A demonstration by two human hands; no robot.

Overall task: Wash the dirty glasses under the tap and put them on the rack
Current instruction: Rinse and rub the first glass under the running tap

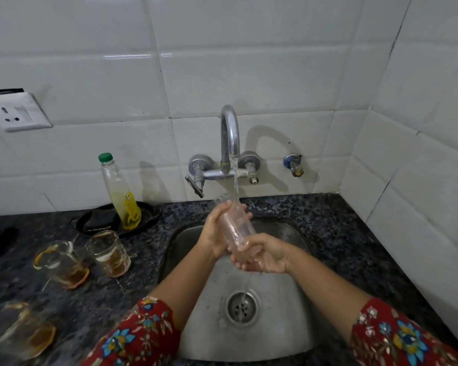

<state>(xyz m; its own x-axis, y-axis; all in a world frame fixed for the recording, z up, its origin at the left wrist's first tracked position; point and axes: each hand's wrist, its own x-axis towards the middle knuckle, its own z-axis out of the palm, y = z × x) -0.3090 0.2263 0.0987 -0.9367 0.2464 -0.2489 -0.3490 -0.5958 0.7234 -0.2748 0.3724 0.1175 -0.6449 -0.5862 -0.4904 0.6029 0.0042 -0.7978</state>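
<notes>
While water runs from the tap onto its side, the tall clear glass is held tilted over the sink, with its mouth up toward the spout and its base toward the person. The left hand curls round the upper part near the rim. The right hand wraps the base from below, so both hands grip this one glass.

The job looks to be in its early or middle part. Three dirty glasses stand on the counter left of the sink, each with brownish dregs: one nearest the basin, one just beside it, and a blurred one at the lower edge. These appear unwashed. No rack is in view, so how many glasses are already done cannot be told. The one in hand has yet to be set down.

The counter is dark speckled stone with the steel sink sunk into it, and water falls to the drain. A green-capped bottle of yellow liquid stands by a shallow black dish. White tiles cover the wall, which meets a corner at the right. A socket plate sits at the left, and a small blue-handled valve is to the right of the tap.
</notes>
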